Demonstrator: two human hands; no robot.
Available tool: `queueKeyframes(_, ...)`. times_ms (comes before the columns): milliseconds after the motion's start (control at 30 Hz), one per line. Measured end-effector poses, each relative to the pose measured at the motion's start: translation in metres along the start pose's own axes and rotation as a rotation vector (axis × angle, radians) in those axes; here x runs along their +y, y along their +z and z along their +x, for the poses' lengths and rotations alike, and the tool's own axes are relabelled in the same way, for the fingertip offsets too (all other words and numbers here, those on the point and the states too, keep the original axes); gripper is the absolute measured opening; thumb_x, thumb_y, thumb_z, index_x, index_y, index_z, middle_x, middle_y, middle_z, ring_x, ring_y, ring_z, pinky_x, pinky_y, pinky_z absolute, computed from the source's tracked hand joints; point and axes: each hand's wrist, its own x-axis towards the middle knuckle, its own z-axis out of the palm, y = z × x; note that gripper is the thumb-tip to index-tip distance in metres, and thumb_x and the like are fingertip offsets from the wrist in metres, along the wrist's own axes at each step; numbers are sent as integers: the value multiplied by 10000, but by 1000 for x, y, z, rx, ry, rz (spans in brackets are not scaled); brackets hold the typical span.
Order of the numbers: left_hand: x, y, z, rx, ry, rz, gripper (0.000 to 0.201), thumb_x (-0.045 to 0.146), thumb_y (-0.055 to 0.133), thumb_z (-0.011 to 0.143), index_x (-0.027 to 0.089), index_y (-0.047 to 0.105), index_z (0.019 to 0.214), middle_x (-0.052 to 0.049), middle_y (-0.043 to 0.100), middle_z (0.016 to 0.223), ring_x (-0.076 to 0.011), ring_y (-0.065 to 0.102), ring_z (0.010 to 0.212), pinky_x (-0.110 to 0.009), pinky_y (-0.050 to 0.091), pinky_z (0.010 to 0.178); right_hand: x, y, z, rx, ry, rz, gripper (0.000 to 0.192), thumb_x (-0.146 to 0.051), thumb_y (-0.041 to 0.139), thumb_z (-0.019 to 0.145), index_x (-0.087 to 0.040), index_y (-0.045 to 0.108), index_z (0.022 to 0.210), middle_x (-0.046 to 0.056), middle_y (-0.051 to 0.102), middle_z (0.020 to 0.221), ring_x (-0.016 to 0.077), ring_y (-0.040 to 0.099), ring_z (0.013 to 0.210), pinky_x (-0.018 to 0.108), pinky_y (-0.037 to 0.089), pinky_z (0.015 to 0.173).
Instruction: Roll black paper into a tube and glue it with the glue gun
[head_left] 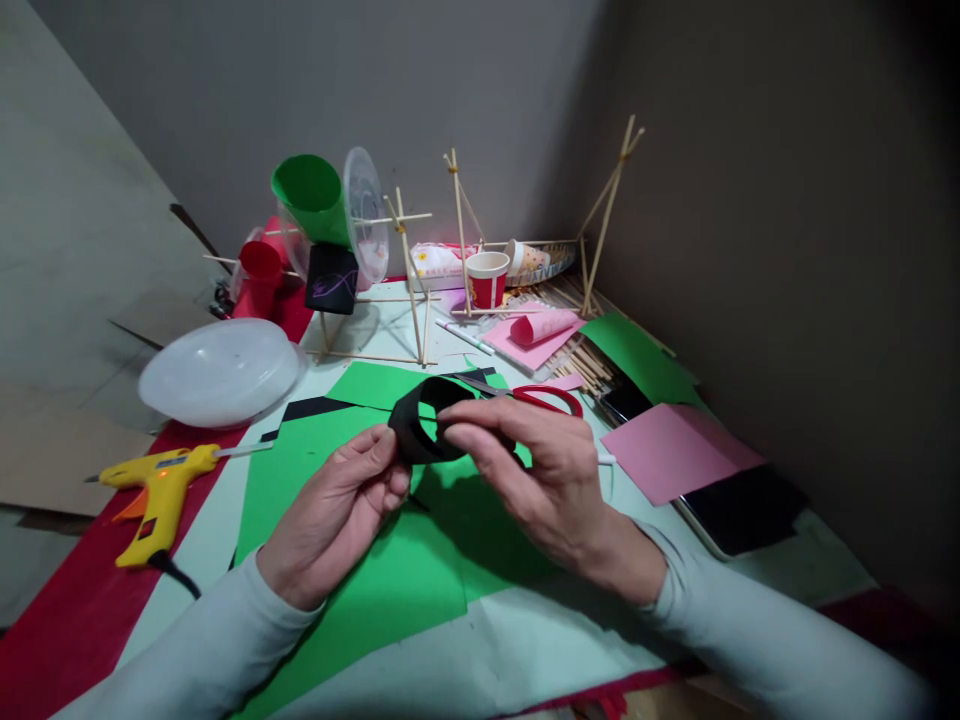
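A band of black paper (409, 428), curled into a ring, is held up over green paper sheets (360, 560). My left hand (345, 500) pinches its left side between thumb and fingers. At the ring's right side my right hand (544, 475) is closed, thumb and forefinger at the paper's edge. My right fingers hide part of the ring. Just behind that hand lie scissors with red handles (551, 398), their blades pointing left.
At left, a yellow glue gun (161, 490) lies near a translucent plastic lid (221, 372). Stick frames (412, 290) carry a green paper cone (311, 200). A red paper cup (487, 280) stands behind. Pink paper (682, 450) covers part of a dark-screened device (742, 510) at right.
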Motion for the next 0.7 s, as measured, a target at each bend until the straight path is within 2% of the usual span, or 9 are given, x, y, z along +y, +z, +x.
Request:
queueKeyframes(100,4,2,-2,33,-18,-26,186,13,560,918,97,661,786,-1,618,673,-38,513,424,-119,434,367,3,-5,6,91,261,140,204,-272,571,1021,-196,741,938,5,781,832,95,617,621,233,506,623)
queueKeyframes(200,7,3,-3,25,-40,-35,212,-6,555,890,98,640,727,16,567,607,-32,467,381,-112,390,323,12,-8,12,184,432,288,252,-375,558,1028,-207,729,950,-5,757,828,80,478,538,234,427,531)
queueKeyframes(333,8,1,-3,-83,-42,-69,138,-39,693,732,93,658,713,9,601,611,-25,462,373,-102,389,308,25,-7,14,187,545,433,250,-418,603,993,-197,711,950,7,735,837,84,481,575,224,393,514)
queueKeyframes(500,9,-3,-2,-163,-22,-90,241,-73,767,603,108,655,715,21,628,632,-5,451,374,-71,366,315,27,-7,15,137,579,427,236,-421,629,966,-190,678,948,22,736,863,96,542,633,229,452,576)
queueKeyframes(567,10,-4,-2,-185,-16,-96,251,-39,801,611,126,642,713,39,603,612,-1,426,370,-63,344,312,25,-8,15,56,567,435,224,-391,691,922,-193,659,1024,48,752,979,128,643,782,256,523,690)
queueKeyframes(600,10,-5,-3,-194,-17,-95,255,-11,824,619,134,636,711,47,585,596,-2,412,368,-63,337,311,24,-7,15,-8,555,452,291,-375,734,888,-201,643,1103,66,747,1093,157,680,917,283,553,781)
queueKeyframes(633,10,-5,-3,-203,-19,-91,264,19,848,624,141,629,707,55,562,579,-2,398,366,-62,330,311,23,-7,13,-83,537,472,423,-360,782,846,-214,613,1206,84,716,1231,190,677,1081,319,562,888)
queueKeyframes(700,8,-5,-2,-210,-22,-81,293,73,889,621,150,618,699,64,530,560,-2,379,370,-60,325,316,20,-4,9,-244,503,499,773,-340,874,751,-258,497,1421,101,580,1479,245,551,1365,404,499,1095)
